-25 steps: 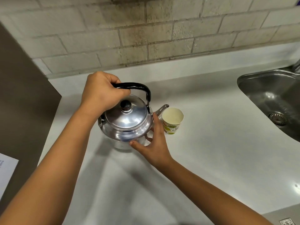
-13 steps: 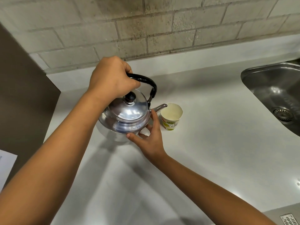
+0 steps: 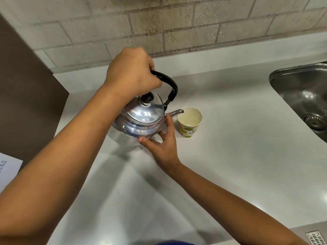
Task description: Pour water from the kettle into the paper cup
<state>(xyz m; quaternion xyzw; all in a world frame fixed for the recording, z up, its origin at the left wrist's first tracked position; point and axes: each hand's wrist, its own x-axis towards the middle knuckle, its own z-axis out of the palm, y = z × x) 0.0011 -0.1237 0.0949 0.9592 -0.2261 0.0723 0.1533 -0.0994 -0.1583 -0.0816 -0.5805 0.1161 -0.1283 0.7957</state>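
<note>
A shiny metal kettle [image 3: 141, 121] with a black handle and black lid knob hangs tilted above the white counter, its spout tip over the rim of the paper cup [image 3: 189, 122]. My left hand [image 3: 131, 76] grips the black handle from above. My right hand [image 3: 161, 144] rests against the kettle's lower right side, fingers spread under and beside the body. The cup stands upright just right of the kettle, white inside with a green and yellow print. I cannot tell whether water is flowing.
The white counter [image 3: 230, 156] stretches around the cup. A steel sink [image 3: 304, 96] with a drain sits at the right. A tiled wall [image 3: 177, 23] runs along the back, a dark panel [image 3: 26, 103] stands at the left, with a paper sheet [image 3: 7, 170] below it.
The kettle has risen and tilted further toward the cup, bringing the spout tip over the cup's rim. My left hand lifted higher. My right hand stayed at the kettle's side.
</note>
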